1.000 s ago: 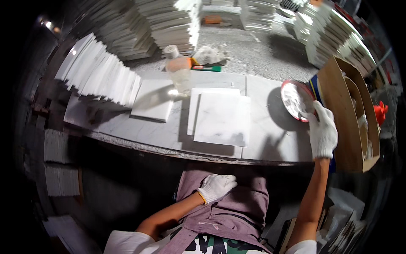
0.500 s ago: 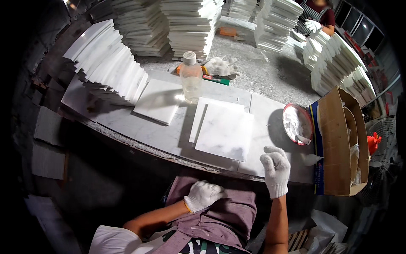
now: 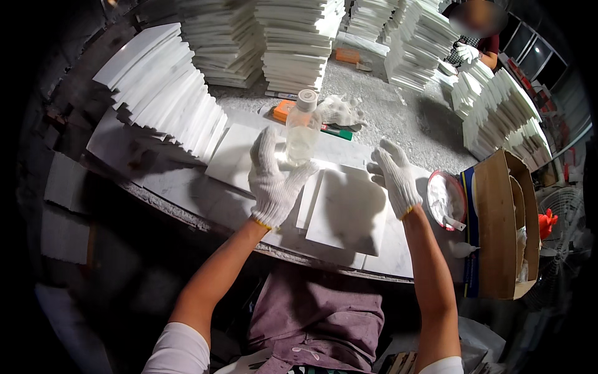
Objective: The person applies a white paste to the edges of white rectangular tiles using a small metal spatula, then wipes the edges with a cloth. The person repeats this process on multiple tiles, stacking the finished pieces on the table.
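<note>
Both my hands wear white knitted gloves. My left hand (image 3: pixel 274 181) hovers open beside the clear plastic bottle (image 3: pixel 303 132), its thumb spread toward the bottle's base; whether it touches I cannot tell. My right hand (image 3: pixel 396 177) is held open over the far right edge of a white marble tile (image 3: pixel 339 218), fingers stretched out and slightly bent. That tile lies overlapping a second white tile (image 3: pixel 306 209). Behind my left hand lies another flat tile (image 3: pixel 232 149), partly hidden. A round red-rimmed dish (image 3: pixel 460 193) with white material sits right of my right hand.
Tall stacks of white tiles (image 3: pixel 168 93) stand left and at the back (image 3: pixel 293 50), more at right (image 3: pixel 498 115). An open cardboard box (image 3: pixel 498 218) borders the right. A loose glove (image 3: pixel 342 112) and an orange object (image 3: pixel 283 111) lie behind the bottle. Across the table is a co-worker's gloved hand (image 3: pixel 467 53).
My left hand has risen from my lap to beside the bottle and opened. My right hand has moved forward and left over the tiles, its curled fingers now extended. The view has shifted slightly.
</note>
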Demonstrator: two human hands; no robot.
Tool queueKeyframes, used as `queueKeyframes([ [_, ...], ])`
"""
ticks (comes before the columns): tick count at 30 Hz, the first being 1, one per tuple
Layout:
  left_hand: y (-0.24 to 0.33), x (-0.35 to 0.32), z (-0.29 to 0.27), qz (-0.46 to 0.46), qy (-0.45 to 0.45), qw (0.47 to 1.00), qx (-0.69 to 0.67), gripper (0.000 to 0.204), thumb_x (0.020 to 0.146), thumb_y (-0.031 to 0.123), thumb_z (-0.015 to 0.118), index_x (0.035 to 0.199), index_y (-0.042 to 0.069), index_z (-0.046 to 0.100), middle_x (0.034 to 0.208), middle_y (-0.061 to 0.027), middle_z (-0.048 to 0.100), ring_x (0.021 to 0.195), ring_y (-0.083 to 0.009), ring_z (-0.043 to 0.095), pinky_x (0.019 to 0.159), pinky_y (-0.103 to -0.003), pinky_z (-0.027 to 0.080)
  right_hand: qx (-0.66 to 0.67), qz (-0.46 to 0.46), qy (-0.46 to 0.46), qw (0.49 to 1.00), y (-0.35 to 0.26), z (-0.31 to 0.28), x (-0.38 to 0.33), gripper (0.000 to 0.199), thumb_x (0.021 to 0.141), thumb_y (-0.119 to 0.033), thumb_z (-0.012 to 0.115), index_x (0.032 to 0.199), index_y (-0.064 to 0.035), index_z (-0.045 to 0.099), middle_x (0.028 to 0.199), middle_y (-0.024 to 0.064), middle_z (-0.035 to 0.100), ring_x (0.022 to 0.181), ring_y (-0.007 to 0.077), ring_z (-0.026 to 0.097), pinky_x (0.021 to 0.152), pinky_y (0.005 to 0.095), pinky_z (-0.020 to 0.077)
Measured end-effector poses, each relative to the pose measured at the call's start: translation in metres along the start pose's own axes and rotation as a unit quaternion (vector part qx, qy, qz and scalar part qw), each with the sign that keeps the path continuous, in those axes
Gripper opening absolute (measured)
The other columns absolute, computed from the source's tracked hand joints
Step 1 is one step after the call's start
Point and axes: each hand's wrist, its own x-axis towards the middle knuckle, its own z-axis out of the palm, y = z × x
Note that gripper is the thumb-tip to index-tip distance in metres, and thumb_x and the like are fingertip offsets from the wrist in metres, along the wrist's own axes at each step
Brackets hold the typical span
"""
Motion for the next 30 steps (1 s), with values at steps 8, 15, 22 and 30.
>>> queueKeyframes([
  [8, -0.029, 0.002, 0.061, -0.080, 0.015, 0.993, -0.091, 0.107, 0.068, 0.026, 0.088, 0.150, 0.003, 0.023, 0.137, -0.0240, 0.042, 0.126, -0.0354, 0.047, 0.103, -0.043, 0.043, -0.187, -0.060, 0.081, 0.977, 0.014, 0.021, 0.104, 0.057, 0.089, -0.038, 0.066, 0.130, -0.0008, 0.054, 0.112, 0.0155, 0.066, 0.095, 0.0214, 0.065, 0.077, 0.0312, 0.0520],
  [15, -0.044, -0.008, 0.075, -0.045, 0.078, 0.995, -0.030, 0.094, 0.069, 0.033, 0.087, 0.140, -0.003, 0.037, 0.124, -0.0230, 0.055, 0.109, -0.0387, 0.058, 0.092, -0.047, 0.049, -0.463, -0.093, 0.090, 0.877, 0.007, 0.027, 0.158, 0.059, 0.087, -0.049, 0.060, 0.130, -0.0078, 0.058, 0.130, 0.0193, 0.059, 0.119, 0.0333, 0.057, 0.101, 0.0397, 0.0437],
  [22, -0.041, -0.004, 0.068, -0.045, 0.039, 0.998, -0.032, 0.094, 0.068, 0.026, 0.088, 0.141, -0.002, 0.035, 0.122, -0.0234, 0.051, 0.108, -0.0385, 0.055, 0.092, -0.047, 0.048, -0.602, -0.031, 0.092, 0.792, 0.009, 0.051, 0.211, 0.057, 0.090, -0.056, 0.046, 0.133, -0.0202, 0.058, 0.140, 0.0122, 0.052, 0.127, 0.0352, 0.050, 0.104, 0.0441, 0.0418],
  [30, -0.044, -0.010, 0.073, -0.060, 0.044, 0.996, -0.043, 0.094, 0.065, 0.028, 0.089, 0.140, 0.000, 0.038, 0.118, -0.0227, 0.054, 0.102, -0.0378, 0.058, 0.085, -0.047, 0.051, -0.647, -0.014, 0.113, 0.754, 0.018, 0.067, 0.234, 0.040, 0.085, -0.048, 0.055, 0.110, -0.0219, 0.072, 0.130, 0.0095, 0.059, 0.121, 0.0309, 0.056, 0.100, 0.0417, 0.0452],
])
